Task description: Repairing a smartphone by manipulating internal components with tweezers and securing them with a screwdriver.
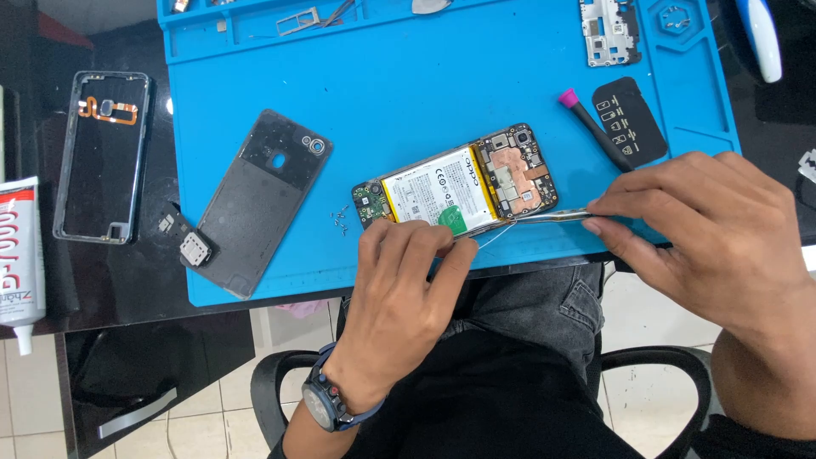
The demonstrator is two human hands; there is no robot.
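Note:
An opened phone [455, 183] lies on the blue work mat [399, 85], its white battery and circuit boards exposed. My left hand [399, 293] presses on the phone's near edge, fingertips by the battery. My right hand [714, 225] pinches metal tweezers [548, 218], whose tips reach the phone's lower right side near the board. Several tiny screws [339, 218] rest on the mat just left of the phone.
A dark back cover [259, 200] and a small speaker part [195, 247] lie left on the mat. A phone frame [102, 153] and a glue tube [19, 255] sit on the black desk. A pink-tipped screwdriver [591, 127], black card [629, 119] and plastic shield [609, 32] lie at right.

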